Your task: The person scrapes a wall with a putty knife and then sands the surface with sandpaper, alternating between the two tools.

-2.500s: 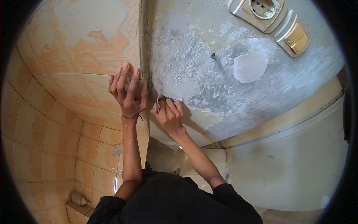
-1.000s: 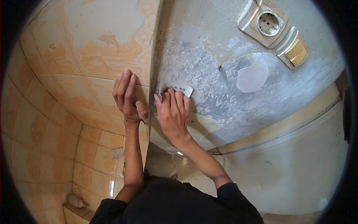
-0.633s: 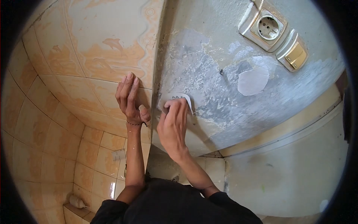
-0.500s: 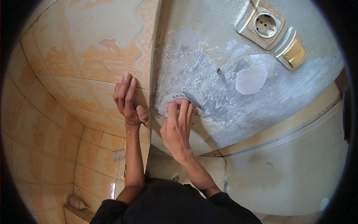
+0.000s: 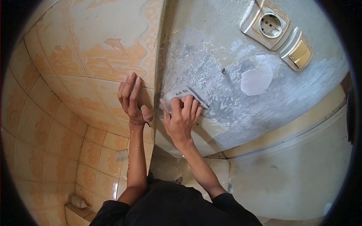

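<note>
A blotchy grey painted wall [image 5: 233,49] is filling the right of the view, and a tiled wall [image 5: 102,22] with orange dolphin designs is meeting it along an edge on the left. The person is wearing a black shirt [image 5: 169,203], with both bare forearms reaching up from it.

The right hand [image 5: 181,118] is gripping a sheet of sandpaper [image 5: 180,92] with bent fingers, holding it against the painted wall near that edge. The left hand [image 5: 130,98] is resting open against the tiles, its fingers pointing upward. A power socket [image 5: 270,25] is sitting at the upper right, well apart from both hands.

A pale rounded patch [image 5: 256,80] is showing below the socket. The sandpaper is displaying "AA 60" on its backing (the lettering is facing the camera). A light switch [image 5: 300,55] is adjoining the socket. A dark cord bracelet [image 5: 137,123] is circling the left wrist, and a tiny dark stub [image 5: 223,71] is protruding from the painted wall.
</note>
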The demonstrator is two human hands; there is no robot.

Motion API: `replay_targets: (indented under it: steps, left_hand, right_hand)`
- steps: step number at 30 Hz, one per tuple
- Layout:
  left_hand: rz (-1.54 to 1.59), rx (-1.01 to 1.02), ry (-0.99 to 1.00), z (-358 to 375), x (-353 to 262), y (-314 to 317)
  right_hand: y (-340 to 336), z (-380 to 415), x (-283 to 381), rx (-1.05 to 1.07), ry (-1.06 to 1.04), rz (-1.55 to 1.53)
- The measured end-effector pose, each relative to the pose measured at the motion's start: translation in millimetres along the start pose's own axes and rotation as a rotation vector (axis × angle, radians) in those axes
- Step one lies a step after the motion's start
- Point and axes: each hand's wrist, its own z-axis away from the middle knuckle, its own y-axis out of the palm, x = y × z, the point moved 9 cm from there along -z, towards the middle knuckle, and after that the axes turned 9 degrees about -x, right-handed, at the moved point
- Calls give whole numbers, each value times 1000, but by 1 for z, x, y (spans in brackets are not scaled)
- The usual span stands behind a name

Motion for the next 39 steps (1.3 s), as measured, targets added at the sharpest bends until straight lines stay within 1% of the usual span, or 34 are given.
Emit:
replay_targets:
  steps: [4,6,7,9,10,12,17,18,21,23,24,27,29,31,33,35,37,39]
  left_hand:
    - [-9,15,16,-1,-2,0]
    - [-12,19,42,-2,-5,1]
    - [-12,10,17,-2,-4,1]
    - [-10,-1,-4,-2,-3,0]
    - [-10,-5,1,-2,-2,1]
    - [-11,-15,5,-2,-2,1]
    - [-12,-17,-5,1,0,0]
    - [-10,-24,-3,1,-1,0]
    - [-26,-10,-4,0,-1,-1]
    - [-28,-33,-12,2,0,0]
    - [-23,-32,-10,2,0,1]
    - [-12,-42,-4,1,-1,0]
    - [-9,-43,1,1,-1,-1]
    - [-14,-35,-7,1,-1,-1]
    - [-9,-20,-11,1,-1,1]
    - [10,-44,3,0,-3,0]
    - [-11,-26,-10,-1,-6,2]
    - [-35,-4,-24,-2,-8,3]
  right_hand:
    - [13,23,-3,69,-35,11]
    - [27,41,-3,148,-117,18]
    - [25,39,-2,146,-120,18]
    - [13,29,-3,64,-80,-59]
    - [9,19,-2,59,-81,-57]
    - [-14,-3,-7,-138,-16,-22]
    - [4,26,-12,-60,-9,16]
    - [3,29,-15,-86,-15,7]
    - [-10,7,-17,-144,6,-3]
    - [-34,-24,-26,-281,59,25]
    - [-42,-36,-26,-338,44,31]
    - [-44,-44,-23,-340,55,-24]
    - [-41,-35,-20,-302,63,-29]
    - [-34,-33,-16,-198,17,24]
    - [-35,-42,-17,-232,19,47]
    - [-41,-52,-14,-312,21,57]
    - [-40,-49,-12,-311,24,77]
    - [-35,-35,-12,-294,3,2]
